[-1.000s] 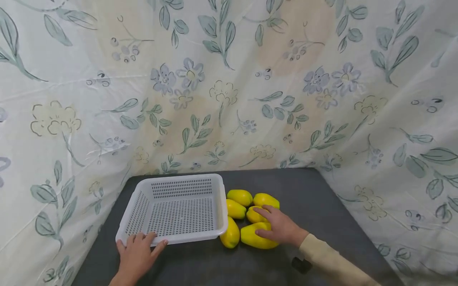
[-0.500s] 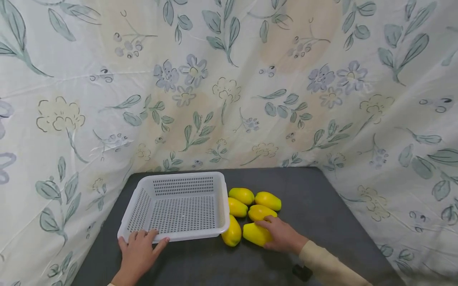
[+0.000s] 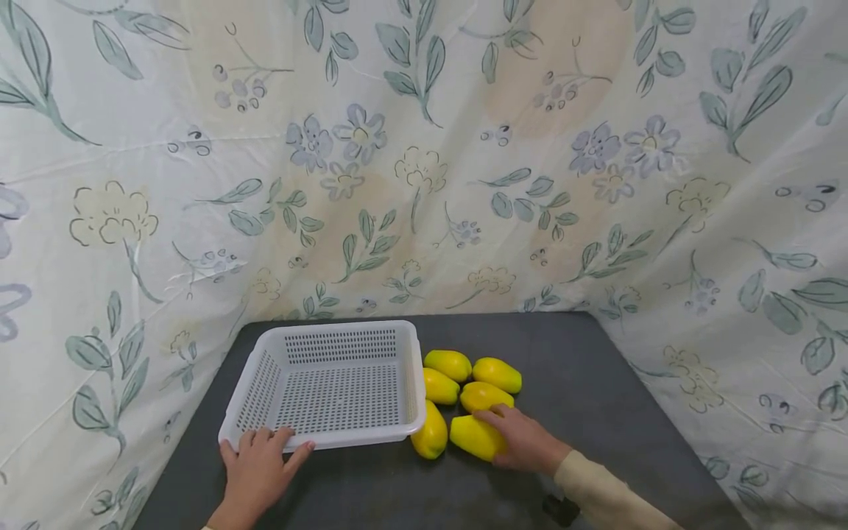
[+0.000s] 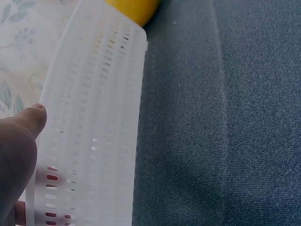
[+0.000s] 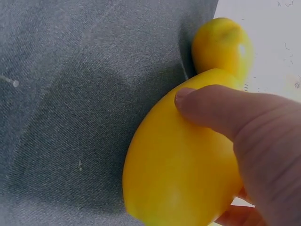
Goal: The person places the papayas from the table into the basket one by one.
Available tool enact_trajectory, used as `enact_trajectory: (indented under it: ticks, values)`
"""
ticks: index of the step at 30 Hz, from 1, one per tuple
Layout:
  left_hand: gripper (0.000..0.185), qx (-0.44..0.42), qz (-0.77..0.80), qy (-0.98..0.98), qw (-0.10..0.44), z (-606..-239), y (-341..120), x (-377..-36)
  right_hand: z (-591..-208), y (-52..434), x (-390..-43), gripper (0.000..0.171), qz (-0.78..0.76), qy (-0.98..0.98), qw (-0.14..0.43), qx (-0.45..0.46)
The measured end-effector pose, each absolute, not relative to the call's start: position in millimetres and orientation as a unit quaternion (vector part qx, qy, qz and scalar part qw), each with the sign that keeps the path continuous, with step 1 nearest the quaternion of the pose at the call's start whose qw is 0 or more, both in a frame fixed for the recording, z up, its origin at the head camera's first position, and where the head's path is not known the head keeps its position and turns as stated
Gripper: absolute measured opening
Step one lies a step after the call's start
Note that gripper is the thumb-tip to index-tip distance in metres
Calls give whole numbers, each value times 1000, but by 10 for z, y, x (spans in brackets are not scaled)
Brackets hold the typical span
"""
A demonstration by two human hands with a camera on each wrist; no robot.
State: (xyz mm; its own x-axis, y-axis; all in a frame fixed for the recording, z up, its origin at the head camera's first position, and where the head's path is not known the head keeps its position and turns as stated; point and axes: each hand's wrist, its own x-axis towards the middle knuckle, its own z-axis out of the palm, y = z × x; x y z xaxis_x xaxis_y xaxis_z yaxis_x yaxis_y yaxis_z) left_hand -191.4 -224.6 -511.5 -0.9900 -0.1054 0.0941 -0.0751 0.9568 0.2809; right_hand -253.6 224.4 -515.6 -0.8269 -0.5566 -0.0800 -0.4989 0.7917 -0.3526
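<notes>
Head view: left hand laid flat on the near rim of the white perforated basket, fingers straight and spread, thumb out toward the right. Right hand curled round the nearest yellow fruit, thumb pressed on its skin, fruit apparently down on the dark tabletop. Four more yellow fruits beside it: one touching the basket's right front corner, three clustered just behind.

Right wrist view: thumb across the smooth, glossy fruit, a second fruit just beyond, apart or barely touching — cannot tell.

Left wrist view: thumb tip against the basket's slotted wall; a yellow fruit end showing past the far corner.

Likely risks, judged from this: slick rounded skin slipping out of a shallow grip; neighbouring fruits nudged and rolling across the cloth on the lift; light plastic basket sliding or tipping if bumped, held only by flat pressure on one rim.
</notes>
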Motion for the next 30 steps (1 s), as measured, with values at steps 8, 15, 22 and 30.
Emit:
enact_trajectory:
  ticks: [8,15,22,30]
  values:
    - [55,43,-144,-987,47,-5144,-2252,-1914,-5154,2250,-2528,73,-151,939,79,-297]
    - [54,43,-144,-987,51,-5146,-2264,-1921,-4768,2239,-2622,77,-158,946,19,-284]
    - [59,43,-148,-987,44,-5142,-2276,-1918,-4254,2323,-2798,79,-161,956,-39,-241]
    - [74,41,-152,-986,48,-5135,-2269,-1913,-4002,2454,-2880,80,-169,960,-72,-212]
